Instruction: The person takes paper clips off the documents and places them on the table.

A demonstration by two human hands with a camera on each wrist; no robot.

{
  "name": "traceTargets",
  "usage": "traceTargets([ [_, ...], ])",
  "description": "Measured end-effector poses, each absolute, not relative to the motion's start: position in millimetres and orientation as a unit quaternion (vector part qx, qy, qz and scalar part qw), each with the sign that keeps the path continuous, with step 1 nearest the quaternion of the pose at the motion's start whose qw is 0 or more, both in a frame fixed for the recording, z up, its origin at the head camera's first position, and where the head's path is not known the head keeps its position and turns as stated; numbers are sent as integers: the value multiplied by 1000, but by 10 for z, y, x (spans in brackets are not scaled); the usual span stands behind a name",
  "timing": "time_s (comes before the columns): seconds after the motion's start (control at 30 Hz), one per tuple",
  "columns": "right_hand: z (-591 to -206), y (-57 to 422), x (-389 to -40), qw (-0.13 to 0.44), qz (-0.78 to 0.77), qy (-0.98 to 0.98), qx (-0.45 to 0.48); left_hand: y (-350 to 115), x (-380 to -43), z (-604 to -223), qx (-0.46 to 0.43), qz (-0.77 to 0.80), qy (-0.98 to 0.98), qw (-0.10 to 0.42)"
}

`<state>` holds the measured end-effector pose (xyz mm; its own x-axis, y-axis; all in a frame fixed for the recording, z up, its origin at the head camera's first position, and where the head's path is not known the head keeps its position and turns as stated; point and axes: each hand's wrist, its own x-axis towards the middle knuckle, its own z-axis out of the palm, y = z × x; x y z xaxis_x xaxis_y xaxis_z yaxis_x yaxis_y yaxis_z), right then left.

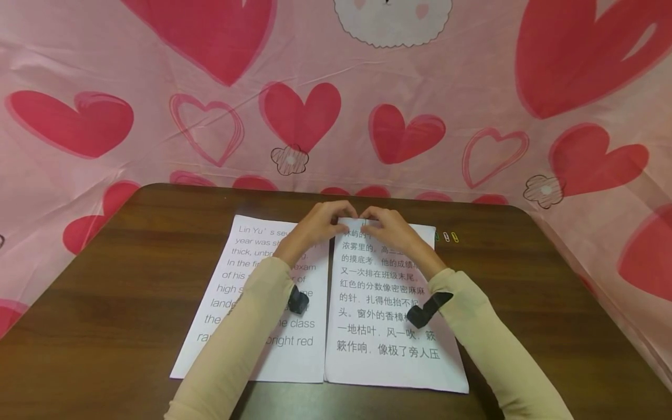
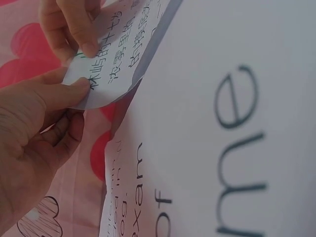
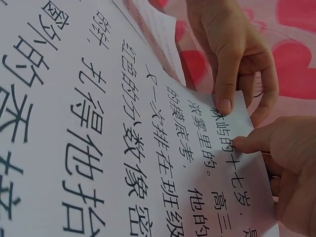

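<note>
Two white paper stacks lie side by side: the left one has English text point(image 1: 291, 356), the right one Chinese text point(image 1: 388, 370). My left hand point(image 1: 318, 224) pinches the top left corner of the Chinese-text sheets, thumb on the printed face. Beside it, my right hand point(image 1: 391, 226) pinches the same top edge, its thumb point(image 3: 247, 143) on top and fingers behind. In the left wrist view the held corner point(image 2: 96, 98) is raised and bent. A tiny green bit point(image 2: 80, 53) shows by the right thumb; what it is I cannot tell.
Paper clips lie right of the Chinese-text stack: a white one point(image 1: 446, 237), a yellow one point(image 1: 455, 237) and a green one point(image 1: 437, 237) at the paper's edge. The brown wooden table point(image 1: 530, 303) meets a pink heart-printed cloth point(image 1: 409, 76) at the back.
</note>
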<state>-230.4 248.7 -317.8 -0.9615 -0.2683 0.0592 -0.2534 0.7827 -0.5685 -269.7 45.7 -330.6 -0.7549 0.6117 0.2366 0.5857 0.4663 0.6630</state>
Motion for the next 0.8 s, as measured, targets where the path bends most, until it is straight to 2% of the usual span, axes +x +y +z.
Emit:
traceTargets([
  [0.8, -3200, 2507, -2314, -16, -370, 924, -97, 474, -2714, -3319, 349, 377, 858, 21],
])
